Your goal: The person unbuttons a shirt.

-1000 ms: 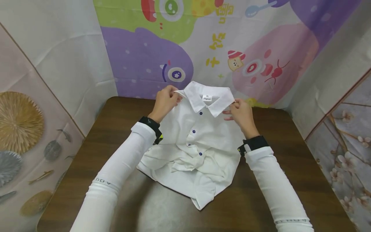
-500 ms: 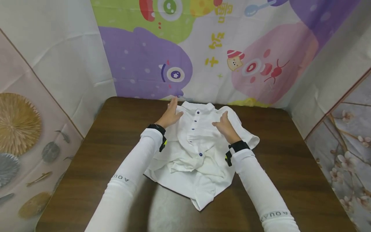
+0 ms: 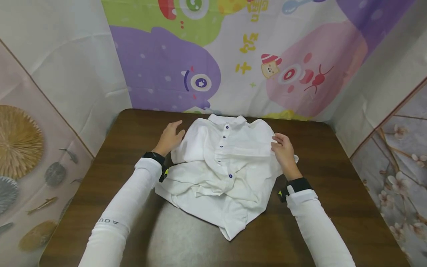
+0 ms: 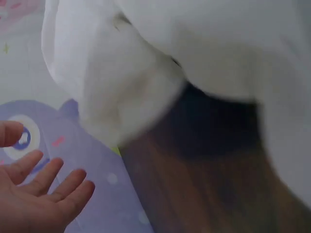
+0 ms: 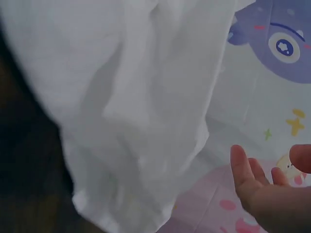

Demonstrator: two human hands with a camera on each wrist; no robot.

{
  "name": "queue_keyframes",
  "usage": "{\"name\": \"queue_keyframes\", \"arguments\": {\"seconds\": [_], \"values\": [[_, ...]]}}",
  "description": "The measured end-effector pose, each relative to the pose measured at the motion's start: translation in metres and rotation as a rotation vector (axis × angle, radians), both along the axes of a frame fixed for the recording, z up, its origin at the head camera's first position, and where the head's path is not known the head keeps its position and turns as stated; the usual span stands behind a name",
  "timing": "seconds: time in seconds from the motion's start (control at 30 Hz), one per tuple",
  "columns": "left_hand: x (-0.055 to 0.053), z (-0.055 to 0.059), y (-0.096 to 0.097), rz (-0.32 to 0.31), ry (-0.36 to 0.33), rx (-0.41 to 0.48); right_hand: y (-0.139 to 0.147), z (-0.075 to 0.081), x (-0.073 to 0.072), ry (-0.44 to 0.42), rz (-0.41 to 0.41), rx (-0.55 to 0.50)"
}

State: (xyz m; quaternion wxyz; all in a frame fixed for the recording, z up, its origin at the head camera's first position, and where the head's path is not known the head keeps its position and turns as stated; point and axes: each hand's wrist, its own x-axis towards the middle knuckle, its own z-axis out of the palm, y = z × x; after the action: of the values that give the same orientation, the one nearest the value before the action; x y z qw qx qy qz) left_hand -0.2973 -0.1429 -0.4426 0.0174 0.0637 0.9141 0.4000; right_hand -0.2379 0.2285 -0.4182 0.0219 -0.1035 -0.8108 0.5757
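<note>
A white short-sleeved shirt [image 3: 240,148] with a collar and dark blue buttons lies front up on the wooden table, its lower part bunched and wrinkled. My left hand [image 3: 169,138] is just off the sleeve on the left, fingers spread; in the left wrist view that hand [image 4: 46,194] has nothing in it, beside the white sleeve [image 4: 116,82]. On the other side, my right hand [image 3: 283,150] is at the edge of the right sleeve, overlapping it in the head view. The right wrist view has the right hand's fingers [image 5: 240,167] loosely extended, apart from the cloth.
The brown wooden table [image 3: 333,215] reaches back to a cartoon-printed curtain [image 3: 243,92]. Pale printed panels stand at left and right. A grey rounded surface [image 3: 181,237] shows at the table's front, below the shirt hem.
Both hands have let go of the shirt near its collar and moved outward to the sleeves. The collar has dropped from raised to flat on the table.
</note>
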Motion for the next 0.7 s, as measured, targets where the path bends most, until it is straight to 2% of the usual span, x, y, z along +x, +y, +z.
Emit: {"name": "queue_keyframes", "arguments": {"seconds": [0.1,0.2,0.3,0.4,0.47,0.53,0.63,0.7], "values": [[0.01,-0.002,-0.014,0.049,0.004,0.035,0.014,-0.006,0.014,0.004,-0.101,0.03],[0.019,-0.008,-0.025,0.064,-0.052,0.051,0.026,-0.016,0.028,-0.042,-0.167,0.094],[0.027,-0.018,-0.031,0.069,-0.155,0.047,0.035,-0.03,0.038,-0.136,-0.141,0.184],[0.037,-0.027,-0.033,0.088,-0.24,0.032,0.037,-0.045,0.046,-0.22,-0.059,0.241],[0.043,-0.031,-0.031,0.111,-0.245,0.016,0.036,-0.055,0.049,-0.27,-0.012,0.242],[0.049,-0.034,-0.028,0.131,-0.212,-0.008,0.034,-0.062,0.051,-0.304,0.001,0.221],[0.058,-0.037,-0.021,0.137,-0.163,-0.028,0.031,-0.07,0.051,-0.345,-0.008,0.183],[0.062,-0.04,-0.018,0.13,-0.164,-0.029,0.028,-0.074,0.048,-0.351,-0.022,0.167]]}}
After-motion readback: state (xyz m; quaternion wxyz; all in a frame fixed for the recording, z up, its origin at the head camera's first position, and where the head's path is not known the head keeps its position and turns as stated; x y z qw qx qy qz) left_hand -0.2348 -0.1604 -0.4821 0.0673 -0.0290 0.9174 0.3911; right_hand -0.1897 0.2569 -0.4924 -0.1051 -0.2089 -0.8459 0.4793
